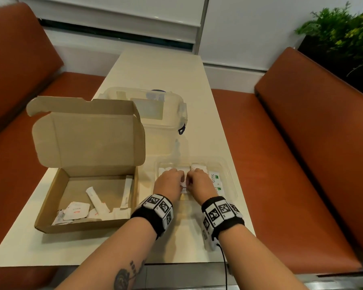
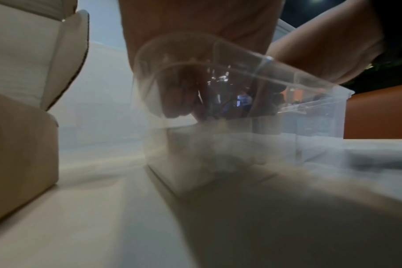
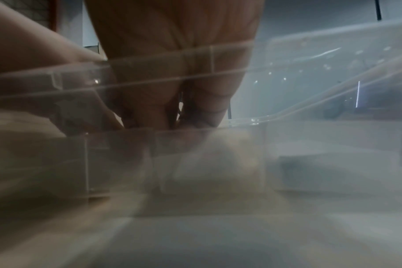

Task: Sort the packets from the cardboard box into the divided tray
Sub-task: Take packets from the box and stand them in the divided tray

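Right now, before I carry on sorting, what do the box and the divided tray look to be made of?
The box looks like plain brown corrugated cardboard, matte: folded flaps with creases, and a dark fluted edge in the left wrist view. The divided tray seems to be clear rigid plastic, glossy: the table, the packets and both hands show through its walls, which catch highlights.

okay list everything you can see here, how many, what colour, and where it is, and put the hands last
Cardboard box: one, brown, lid open, table's left.
Packets in box: several, white, exact count unclear.
Divided tray: one, clear, right of box.
Stevia packets: green-white, tray's right compartment, count unclear.
Lidded storage bin: one, clear, behind box.
Table: one, cream.
Benches: two, orange-brown, either side.
Plant: one, green, upper right.
Left hand, right hand: together in tray's middle, pinching white packets.
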Motion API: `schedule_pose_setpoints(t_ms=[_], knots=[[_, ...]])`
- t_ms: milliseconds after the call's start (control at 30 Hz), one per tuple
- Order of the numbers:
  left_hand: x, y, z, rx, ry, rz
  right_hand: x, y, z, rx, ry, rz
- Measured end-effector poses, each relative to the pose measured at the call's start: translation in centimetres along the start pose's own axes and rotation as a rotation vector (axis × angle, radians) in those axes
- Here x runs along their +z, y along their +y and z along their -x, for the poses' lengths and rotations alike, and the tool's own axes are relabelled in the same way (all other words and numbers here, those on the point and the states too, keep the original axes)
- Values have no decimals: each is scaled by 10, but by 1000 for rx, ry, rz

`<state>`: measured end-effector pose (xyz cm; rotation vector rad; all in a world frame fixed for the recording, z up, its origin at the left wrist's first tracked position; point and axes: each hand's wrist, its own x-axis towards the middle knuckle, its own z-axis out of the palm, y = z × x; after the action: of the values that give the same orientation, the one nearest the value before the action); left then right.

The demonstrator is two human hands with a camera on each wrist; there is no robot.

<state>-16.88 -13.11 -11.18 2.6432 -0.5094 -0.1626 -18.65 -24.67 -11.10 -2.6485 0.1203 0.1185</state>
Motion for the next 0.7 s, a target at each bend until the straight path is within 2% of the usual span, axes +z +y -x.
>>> schedule_pose_setpoints(t_ms=[300, 433, 567, 700], knots=[[-5, 12, 0, -25, -57, -56, 0, 3, -4, -14, -2, 76], [-8, 11, 2, -9, -53, 79, 0, 5, -5, -22, 0, 39], [-26, 9, 13, -65, 148, 318, -7, -7, -2, -48, 91, -11], [-59, -19, 25, -235, 352, 434, -12, -53, 4, -149, 152, -83]])
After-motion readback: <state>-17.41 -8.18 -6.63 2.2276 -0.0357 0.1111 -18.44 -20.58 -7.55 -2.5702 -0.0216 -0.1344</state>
